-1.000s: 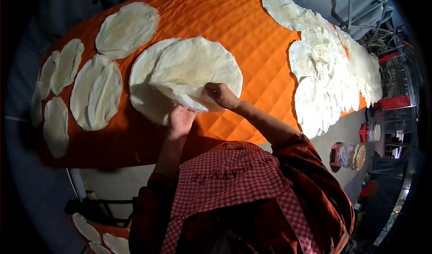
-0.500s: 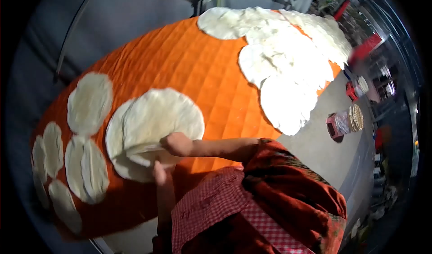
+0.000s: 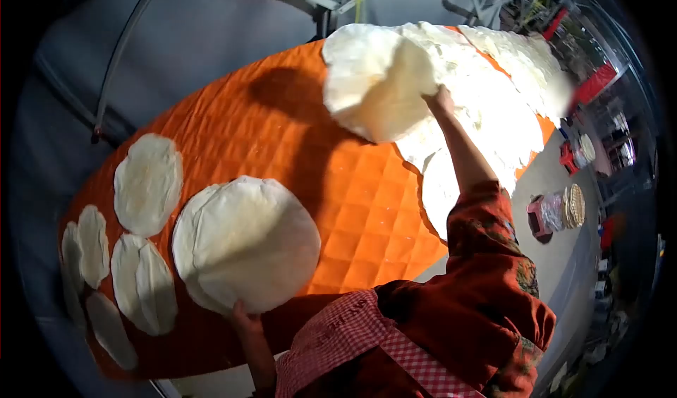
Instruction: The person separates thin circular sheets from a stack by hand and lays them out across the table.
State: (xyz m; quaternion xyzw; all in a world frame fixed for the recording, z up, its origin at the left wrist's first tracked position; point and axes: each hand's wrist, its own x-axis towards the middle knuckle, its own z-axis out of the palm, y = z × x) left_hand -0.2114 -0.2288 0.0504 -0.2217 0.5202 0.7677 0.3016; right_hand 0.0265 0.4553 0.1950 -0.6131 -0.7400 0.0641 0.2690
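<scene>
My right hand [image 3: 441,102] is closed on the edge of a thin, round flatbread [image 3: 377,81], holding it stretched out at the near side of the spread of flatbreads at the upper right. This sheet casts a shadow on the orange cloth. Lower left, a stack of large round flatbreads [image 3: 254,236] lies flat, its layers slightly offset. My left hand [image 3: 243,318] pinches the near edge of that stack, the fingertips partly hidden there.
An orange quilted cloth [image 3: 360,207] covers the table. Smaller oval flatbreads [image 3: 148,185] lie at its left end, and overlapping ones [image 3: 486,109] cover the right end. On the floor to the right stands a pink stool [image 3: 539,218] with a wrapped bundle. Metal frame poles [image 3: 127,52] stand behind.
My right hand has moved from the stack up and right, carrying a flatbread off it. My left hand has shifted slightly down along the stack's edge. The folded-over top layer is gone.
</scene>
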